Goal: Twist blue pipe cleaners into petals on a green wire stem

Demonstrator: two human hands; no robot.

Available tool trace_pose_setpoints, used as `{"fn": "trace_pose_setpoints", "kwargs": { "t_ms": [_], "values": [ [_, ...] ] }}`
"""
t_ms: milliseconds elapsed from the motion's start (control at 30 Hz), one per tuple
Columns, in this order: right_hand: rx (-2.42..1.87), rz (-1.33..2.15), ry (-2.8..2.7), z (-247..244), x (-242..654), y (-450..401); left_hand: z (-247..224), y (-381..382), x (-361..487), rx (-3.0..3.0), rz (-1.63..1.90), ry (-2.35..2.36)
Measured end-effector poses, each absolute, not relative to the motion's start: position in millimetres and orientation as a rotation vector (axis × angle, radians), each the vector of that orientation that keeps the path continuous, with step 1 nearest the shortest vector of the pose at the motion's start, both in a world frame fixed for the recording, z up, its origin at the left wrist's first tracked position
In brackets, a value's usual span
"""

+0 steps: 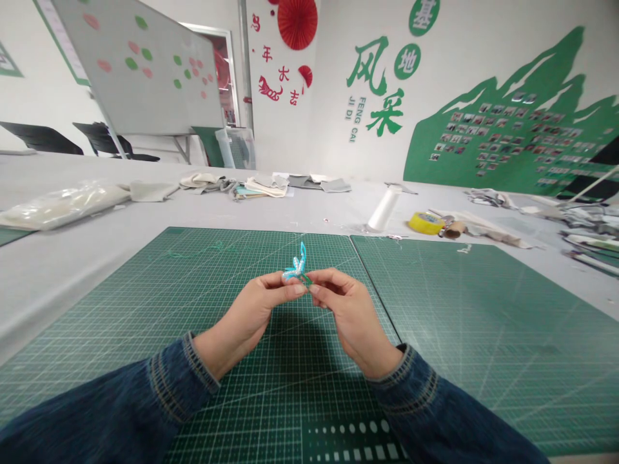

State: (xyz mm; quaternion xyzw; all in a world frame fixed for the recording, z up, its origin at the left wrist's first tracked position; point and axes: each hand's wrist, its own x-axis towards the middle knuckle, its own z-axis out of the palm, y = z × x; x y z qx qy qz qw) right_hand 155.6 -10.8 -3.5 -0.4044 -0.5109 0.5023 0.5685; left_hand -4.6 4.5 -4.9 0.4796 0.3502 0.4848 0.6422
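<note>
Both forearms, in denim sleeves [145, 393], reach in from the lower corners and are cut off by the frame. The wrists bend inward, bringing the left hand [246, 316] and right hand [355, 316] close together, just apart at the fingertips, above the left cutting mat [207, 258]. The left thumb and forefinger pinch a small blue knot [296, 265], held up in the air between the hands. The right fingers [322, 278] close on its lower end, where a green bit [305, 280] shows. Both grips are clamped on it, but the fingers hide its lower part, and its material is too small to make out. Farther off on the gray table [58, 277] lie a yellow tape roll [425, 223], a white roll [383, 209] and fabric scraps [265, 185].
</note>
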Motion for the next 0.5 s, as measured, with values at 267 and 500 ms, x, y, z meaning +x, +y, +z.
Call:
{"fn": "trace_pose_setpoints", "kwargs": {
  "t_ms": [267,500],
  "values": [
    [-0.984,1.226,-1.131,-0.1,157.1,-12.0,3.3,-5.7,-1.6,1.186,1.092,0.834],
    [-0.917,1.426,-0.959,4.1,159.6,-11.2,0.7,2.1,-4.0,1.341,1.079,1.023]
  ]
}}
